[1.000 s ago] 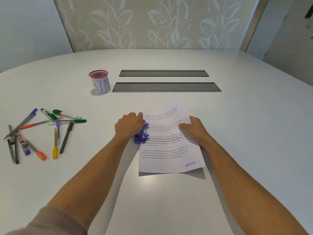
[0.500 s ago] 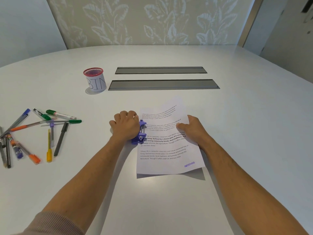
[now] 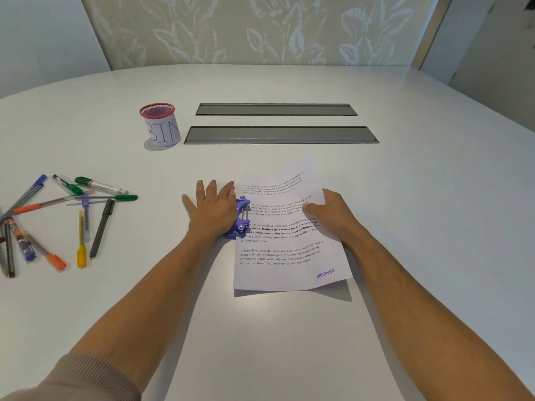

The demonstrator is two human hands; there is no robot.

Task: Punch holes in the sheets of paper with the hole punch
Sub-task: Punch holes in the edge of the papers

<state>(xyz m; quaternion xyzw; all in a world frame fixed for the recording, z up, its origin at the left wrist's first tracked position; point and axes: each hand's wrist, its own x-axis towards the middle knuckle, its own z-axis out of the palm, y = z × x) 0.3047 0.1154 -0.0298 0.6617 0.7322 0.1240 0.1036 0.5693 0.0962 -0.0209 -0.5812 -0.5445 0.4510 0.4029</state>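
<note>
A printed sheet of paper (image 3: 289, 253) lies on the white table, its left edge pushed into a small purple hole punch (image 3: 241, 217). My left hand (image 3: 212, 209) rests flat on top of the punch, palm down, fingers spread and stretched out. My right hand (image 3: 333, 215) grips the sheet's right edge, thumb on top, and holds that side slightly lifted. The sheet carries several text paragraphs and a purple "RECEIVED" stamp (image 3: 325, 273). Most of the punch is hidden under my left palm.
A red mesh cup labelled "BIN" (image 3: 161, 125) stands at the back left. Several pens and markers (image 3: 66, 215) lie scattered at the left. Two grey recessed slots (image 3: 280, 134) run across the table behind the sheet.
My left hand has changed from a closed fist over the punch to a flat palm with fingers spread. The sheet and my right hand have stayed in place.
</note>
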